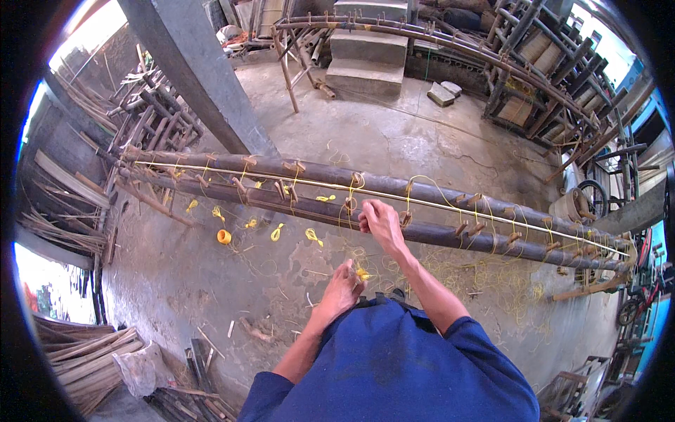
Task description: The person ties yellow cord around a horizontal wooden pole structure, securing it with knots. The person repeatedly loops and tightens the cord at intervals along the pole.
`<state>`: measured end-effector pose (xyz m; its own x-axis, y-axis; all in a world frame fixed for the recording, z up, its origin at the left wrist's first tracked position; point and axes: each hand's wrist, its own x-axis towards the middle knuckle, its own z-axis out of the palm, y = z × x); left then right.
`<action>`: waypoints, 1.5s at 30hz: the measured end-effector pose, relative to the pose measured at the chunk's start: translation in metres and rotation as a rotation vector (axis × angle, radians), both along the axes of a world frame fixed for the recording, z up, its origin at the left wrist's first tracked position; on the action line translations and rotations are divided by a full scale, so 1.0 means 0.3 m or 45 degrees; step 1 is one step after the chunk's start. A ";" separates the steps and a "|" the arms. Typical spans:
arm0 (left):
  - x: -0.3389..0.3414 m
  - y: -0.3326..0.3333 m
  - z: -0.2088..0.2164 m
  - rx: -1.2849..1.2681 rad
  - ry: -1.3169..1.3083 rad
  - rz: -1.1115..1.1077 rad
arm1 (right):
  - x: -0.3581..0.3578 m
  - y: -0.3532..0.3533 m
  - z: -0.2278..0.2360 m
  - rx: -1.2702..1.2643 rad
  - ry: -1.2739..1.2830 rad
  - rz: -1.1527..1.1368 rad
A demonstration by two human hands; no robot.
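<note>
A long frame of two dark poles runs across in front of me, the far pole (422, 190) and the near pole (436, 234). Short wooden pegs (475, 229) stick out of both, and a pale straight strip (330, 184) is stretched between them. My right hand (384, 226) is at the near pole, fingers curled together beside a peg; what they pinch is hidden. Lower and closer to my body, my left hand (340, 290) closes on a small bundle of yellow cord (361, 273). Thin yellow cord loops around several pegs.
Yellow cord bundles (277, 232) and an orange-yellow roll (224, 237) show left of my hands. Loose yellow strands tangle below the frame's right half. A concrete pillar (204, 77) stands beyond the frame at left; split bamboo (91, 359) lies lower left. Concrete steps (365, 53) rise behind.
</note>
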<state>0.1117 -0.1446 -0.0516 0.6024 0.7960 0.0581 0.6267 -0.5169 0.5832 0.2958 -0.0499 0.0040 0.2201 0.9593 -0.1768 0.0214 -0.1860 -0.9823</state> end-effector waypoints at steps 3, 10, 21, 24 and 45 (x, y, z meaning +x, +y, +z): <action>-0.033 0.025 -0.179 -0.048 0.018 -0.251 | -0.003 0.117 0.009 -0.119 -0.300 0.060; -0.066 -0.007 -0.121 -0.312 -0.163 -0.163 | -0.030 0.181 -0.054 -0.072 -0.347 -0.151; -0.098 -0.015 -0.093 -0.542 -0.178 -0.107 | 0.028 0.189 -0.040 0.080 -1.010 -0.248; -0.104 -0.011 -0.143 -0.487 -0.194 -0.155 | 0.002 0.144 -0.017 0.172 -1.175 -0.069; -0.102 0.133 -0.061 -0.365 -0.116 -0.012 | -0.044 0.240 0.078 0.055 -0.559 0.018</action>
<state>0.0811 -0.1046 -0.0698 0.6125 0.7821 -0.1145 0.5613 -0.3283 0.7597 0.2826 0.0219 0.0274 0.2524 0.9672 -0.0291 0.4409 -0.1417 -0.8863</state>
